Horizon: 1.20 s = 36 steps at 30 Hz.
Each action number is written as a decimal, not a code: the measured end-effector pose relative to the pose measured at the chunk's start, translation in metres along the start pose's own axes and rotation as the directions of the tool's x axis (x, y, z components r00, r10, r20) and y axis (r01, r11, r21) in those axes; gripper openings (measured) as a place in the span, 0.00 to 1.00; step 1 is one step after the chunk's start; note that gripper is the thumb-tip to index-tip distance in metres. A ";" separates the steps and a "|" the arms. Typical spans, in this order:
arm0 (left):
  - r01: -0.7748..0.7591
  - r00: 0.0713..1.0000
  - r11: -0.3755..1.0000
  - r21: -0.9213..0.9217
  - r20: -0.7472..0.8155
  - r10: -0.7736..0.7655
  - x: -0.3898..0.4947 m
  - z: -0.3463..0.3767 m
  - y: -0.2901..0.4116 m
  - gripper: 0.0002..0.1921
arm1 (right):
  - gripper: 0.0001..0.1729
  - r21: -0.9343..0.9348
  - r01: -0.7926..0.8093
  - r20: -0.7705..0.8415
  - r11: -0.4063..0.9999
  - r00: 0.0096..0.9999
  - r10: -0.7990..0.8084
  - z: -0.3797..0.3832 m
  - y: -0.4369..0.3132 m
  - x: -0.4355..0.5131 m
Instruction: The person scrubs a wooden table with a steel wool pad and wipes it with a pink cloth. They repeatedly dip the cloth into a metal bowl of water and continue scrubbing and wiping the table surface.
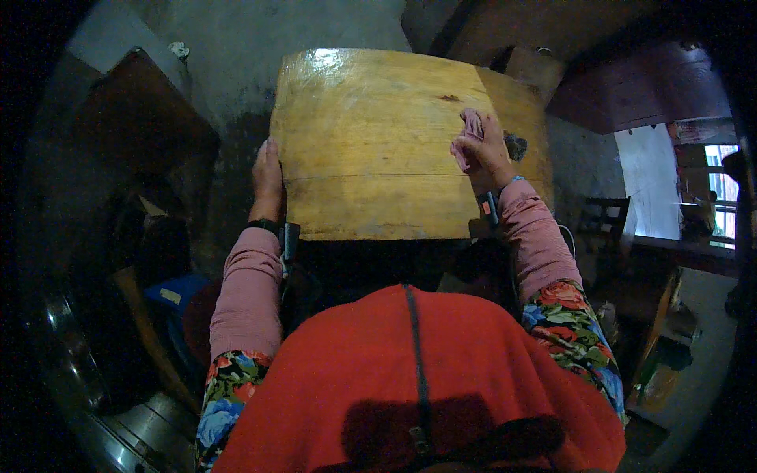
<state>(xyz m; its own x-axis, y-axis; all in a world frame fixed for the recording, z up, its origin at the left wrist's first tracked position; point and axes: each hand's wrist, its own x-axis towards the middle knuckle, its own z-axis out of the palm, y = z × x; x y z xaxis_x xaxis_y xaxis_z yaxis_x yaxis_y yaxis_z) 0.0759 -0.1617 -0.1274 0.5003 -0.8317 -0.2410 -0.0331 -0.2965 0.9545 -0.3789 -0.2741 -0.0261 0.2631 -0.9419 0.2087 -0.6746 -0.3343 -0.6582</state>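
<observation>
A small wooden table [378, 142] with a yellowish, worn top stands before me. Its upper left corner shines with reflected light. My right hand [489, 145] is closed around a crumpled pink cloth [469, 127], which touches the right part of the tabletop. Just right of that hand lies a dark grey lump [516, 146], perhaps a scouring pad. My left hand [269, 177] grips the table's left edge, its fingers partly hidden. A dark brown stain [449, 98] marks the wood above the cloth.
Dark brown furniture [148, 118] stands on the left. A purplish-brown table [644, 88] is at the upper right. A dark chair [609, 216] sits near a bright doorway [647, 177]. A blue item [174, 291] lies in shadow at the lower left.
</observation>
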 end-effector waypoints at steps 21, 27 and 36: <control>-0.226 0.973 0.974 0.017 -0.035 0.226 -0.002 -0.045 0.033 0.29 | 0.24 0.912 -0.327 0.281 0.250 0.938 0.201 -0.155 -0.069 -0.049; -0.258 0.964 0.966 -0.018 0.054 0.259 -0.058 -0.044 0.090 0.30 | 0.23 0.836 -0.030 -0.076 0.548 0.983 0.169 -0.299 -0.036 -0.198; -0.244 0.958 0.969 0.042 0.164 0.234 -0.090 -0.054 0.134 0.29 | 0.16 0.913 0.026 -0.193 0.408 0.906 0.376 -0.312 0.208 -0.386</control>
<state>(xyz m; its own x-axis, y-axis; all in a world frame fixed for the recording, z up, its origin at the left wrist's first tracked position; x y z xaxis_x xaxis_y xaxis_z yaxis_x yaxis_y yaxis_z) 0.0734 -0.1017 0.0318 0.3301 -0.9432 -0.0365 -0.1901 -0.1043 0.9762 -0.8363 0.0097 -0.0180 -0.1486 -0.9855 0.0815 0.3613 -0.1308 -0.9233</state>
